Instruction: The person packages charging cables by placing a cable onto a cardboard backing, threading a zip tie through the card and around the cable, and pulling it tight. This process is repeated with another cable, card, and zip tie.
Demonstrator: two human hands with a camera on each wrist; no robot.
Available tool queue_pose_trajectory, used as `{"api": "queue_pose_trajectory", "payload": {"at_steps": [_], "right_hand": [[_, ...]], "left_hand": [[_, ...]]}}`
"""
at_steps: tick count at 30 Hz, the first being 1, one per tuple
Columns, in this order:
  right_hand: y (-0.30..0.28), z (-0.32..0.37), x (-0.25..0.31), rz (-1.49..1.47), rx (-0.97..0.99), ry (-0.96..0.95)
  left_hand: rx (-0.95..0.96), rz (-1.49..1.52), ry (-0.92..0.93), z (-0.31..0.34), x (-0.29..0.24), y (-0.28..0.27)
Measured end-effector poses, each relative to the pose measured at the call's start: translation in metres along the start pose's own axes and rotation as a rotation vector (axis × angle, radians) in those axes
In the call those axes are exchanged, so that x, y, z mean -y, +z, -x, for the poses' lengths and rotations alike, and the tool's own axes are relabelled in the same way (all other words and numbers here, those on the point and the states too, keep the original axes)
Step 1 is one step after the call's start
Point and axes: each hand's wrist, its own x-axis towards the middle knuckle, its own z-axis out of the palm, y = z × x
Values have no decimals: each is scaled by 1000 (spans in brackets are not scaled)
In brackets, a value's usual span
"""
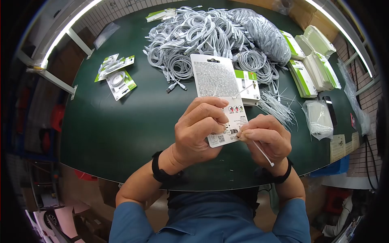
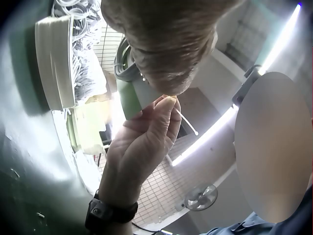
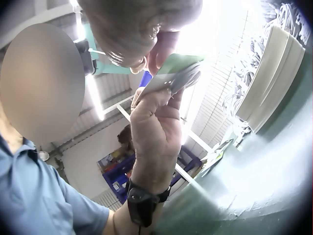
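Note:
My left hand (image 1: 200, 129) grips a white packaging card (image 1: 214, 81), its printed back and hang hole facing me. In the right wrist view the card's green front shows, with a coiled grey-white cable (image 3: 188, 77) against it. Thumb and fingertips of my right hand (image 1: 267, 139) pinch a thin white cable tie (image 1: 264, 154) at the card's lower right edge. The tie's headed end points down past the fingers. Another thin white strip (image 1: 248, 87) sticks out beyond the card's right edge. My fingertips hide where the pinched tie meets the card.
A big heap of coiled cables (image 1: 190, 36) lies at the back, beside a plastic-wrapped bundle (image 1: 265, 34). Stacks of green-and-white cards (image 1: 302, 79) stand at the right. Loose cable ties (image 1: 277, 107) and a bag of ties (image 1: 319, 119) lie nearer. Carded cables (image 1: 120, 86) lie left.

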Motion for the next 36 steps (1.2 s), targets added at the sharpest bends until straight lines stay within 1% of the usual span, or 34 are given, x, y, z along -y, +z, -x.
{"api": "queue_pose_trajectory", "payload": {"at_steps": [5, 8, 11, 14, 17, 20, 23, 29, 32, 36], "right_hand": [[1, 0, -1, 7, -15, 10], [2, 0, -4, 25, 18, -23], [-1, -4, -1, 26, 91, -39], [1, -6, -3, 75, 98, -101], [3, -5, 1, 29, 47, -58], [4, -3, -2, 29, 42, -25], [4, -2, -2, 49, 56, -19], [5, -3, -5, 47, 86, 1], [3, -5, 0, 94, 103, -33], [5, -5, -4, 120, 87, -29]], "left_hand": [[-4, -4, -7, 0, 1, 2], [8, -6, -12, -1, 1, 2], [-1, 3, -43, -2, 1, 2], [-3, -4, -50, -2, 1, 2], [9, -1, -51, -1, 0, 0], [8, -4, -47, -1, 1, 1], [10, 3, -65, 1, 1, 1], [12, -28, -40, -1, 1, 1], [18, -20, -37, -3, -2, 1], [10, -24, -40, -2, -1, 2]]}}
